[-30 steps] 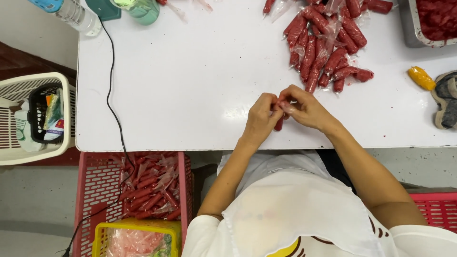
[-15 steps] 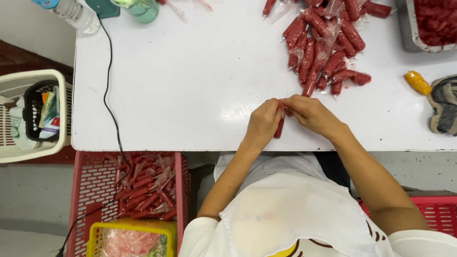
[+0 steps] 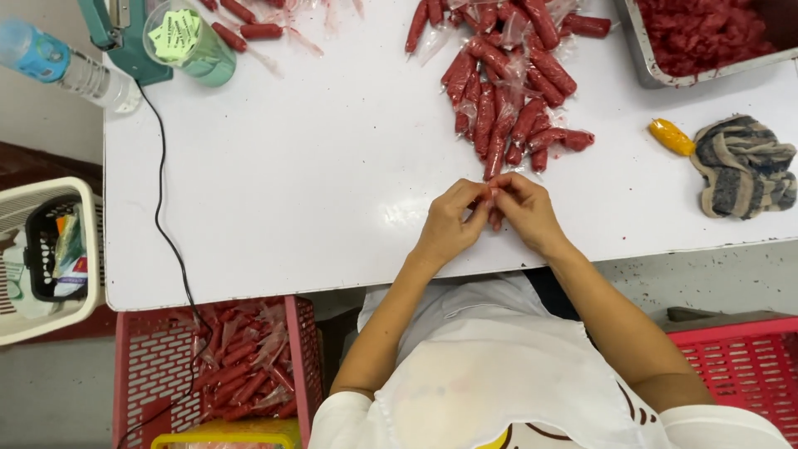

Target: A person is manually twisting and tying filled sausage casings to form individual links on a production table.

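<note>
Red sausage-shaped piece in clear wrap [image 3: 496,218]: being pinched between both hands at the near middle of the white table [image 3: 291,183], mostly hidden by the fingers, only a short red end showing below them.

Left hand [image 3: 453,224]: fingers curled, tips pressing on the piece from the left.

Right hand [image 3: 525,212]: fingers curled, tips meeting those of the left hand at the top of the piece.

Change from half a second ago: both hands are sitting slightly farther up the table, closer to the pile; the piece is showing less of its length, having been hanging more openly below the fingers before. The grip is staying closed on it.

Pile of wrapped red pieces [image 3: 507,100]: lying just beyond the fingertips, its nearest piece close to the hands; whether it touches them cannot be told.

Metal tray of red filling [image 3: 644,62]: far right corner.

Yellow object [image 3: 671,136] and striped cloth [image 3: 742,166]: right edge, side by side.

Green cup [image 3: 187,41] and clear bottle [image 3: 75,71]: far left.

Red crate of finished pieces [image 3: 158,366]: on the floor, lower left.
</note>
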